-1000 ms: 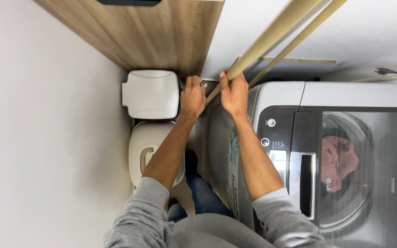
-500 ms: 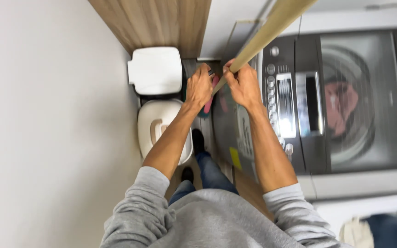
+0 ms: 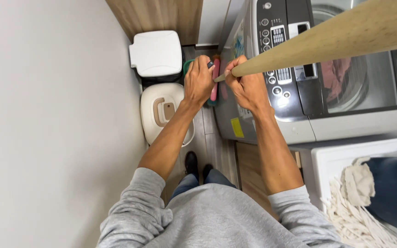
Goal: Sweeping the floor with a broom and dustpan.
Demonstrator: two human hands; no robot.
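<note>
Gripping one pole (image 3: pixel 327 43) — two hands, left hand (image 3: pixel 198 82) and right hand (image 3: pixel 249 87) — perhaps a broom.

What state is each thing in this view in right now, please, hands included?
Left hand: closed around a small dark piece at the stick's lower end.
Right hand: gripping the wooden stick, which is raised and slanting toward the camera.
Washing machine: lid shut, clothes visible inside.
White bin: lid closed.
Round cream bin: lid closed.

Head cam looks straight down (close) over floor (image 3: pixel 217 147).
</note>
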